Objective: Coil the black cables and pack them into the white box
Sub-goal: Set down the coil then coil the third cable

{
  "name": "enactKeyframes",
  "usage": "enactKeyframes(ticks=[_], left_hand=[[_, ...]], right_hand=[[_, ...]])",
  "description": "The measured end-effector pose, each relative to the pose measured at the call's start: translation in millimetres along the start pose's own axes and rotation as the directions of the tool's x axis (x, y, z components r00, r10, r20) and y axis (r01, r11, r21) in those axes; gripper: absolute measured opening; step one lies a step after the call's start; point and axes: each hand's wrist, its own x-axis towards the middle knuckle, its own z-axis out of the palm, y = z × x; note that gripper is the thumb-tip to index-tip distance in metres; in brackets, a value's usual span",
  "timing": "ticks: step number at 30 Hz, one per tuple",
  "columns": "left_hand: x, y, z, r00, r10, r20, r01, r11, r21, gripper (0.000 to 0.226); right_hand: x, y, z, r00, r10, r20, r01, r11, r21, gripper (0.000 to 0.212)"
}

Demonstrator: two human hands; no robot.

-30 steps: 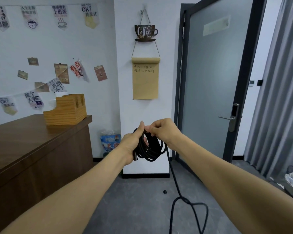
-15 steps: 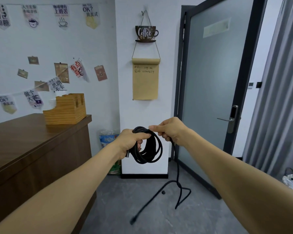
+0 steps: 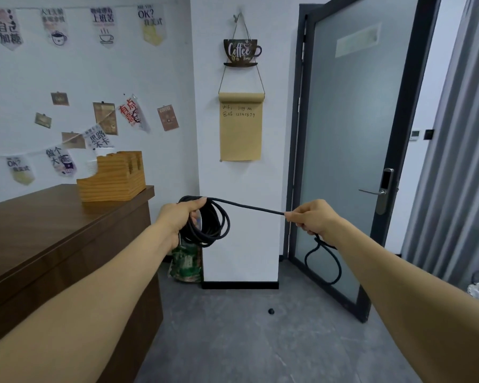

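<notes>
The grey glass door (image 3: 351, 150) fills the right of the room, the brown wooden counter (image 3: 53, 230) runs along the left, and a slatted wooden box (image 3: 112, 178) sits at the counter's far right corner. No white box in sight, so packing is a later step by the look of it. Out in mid-air, both arms are stretched forward. The left hand (image 3: 177, 219) has its fingers wrapped round the bundled loops of the black cable (image 3: 213, 225), keeping the coil gathered so it doesn't spring apart. From the top of that coil a single strand runs taut across to the right hand (image 3: 313, 219), which pinches it between thumb and curled fingers, probably measuring out the next loop. Below the right hand the loose tail (image 3: 327, 261) dangles in a slack loop in front of the door.
</notes>
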Motion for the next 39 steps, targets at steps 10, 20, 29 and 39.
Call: enactKeyframes(ticks=[10, 20, 29, 39], left_hand=[[4, 11, -16, 0.939, 0.204, -0.276, -0.128, 0.955, 0.269, 0.038], [-15, -1, 27, 0.927, 0.369, -0.069, -0.246, 0.736, 0.631, 0.038], [-30, -14, 53, 0.991, -0.016, 0.13, 0.0, 0.993, 0.121, 0.038], [-25, -14, 61, 0.961, -0.099, 0.258, 0.09, 0.995, 0.046, 0.034]], right_hand=[[-3, -2, 1, 0.944, -0.318, 0.088, 0.328, 0.886, -0.328, 0.013], [-20, -54, 49, 0.757, -0.469, 0.454, 0.602, 0.77, -0.21, 0.014], [-20, -46, 51, 0.825, -0.515, 0.232, 0.506, 0.857, 0.102, 0.011], [-11, -38, 43, 0.908, -0.411, 0.08, 0.412, 0.911, -0.002, 0.023]])
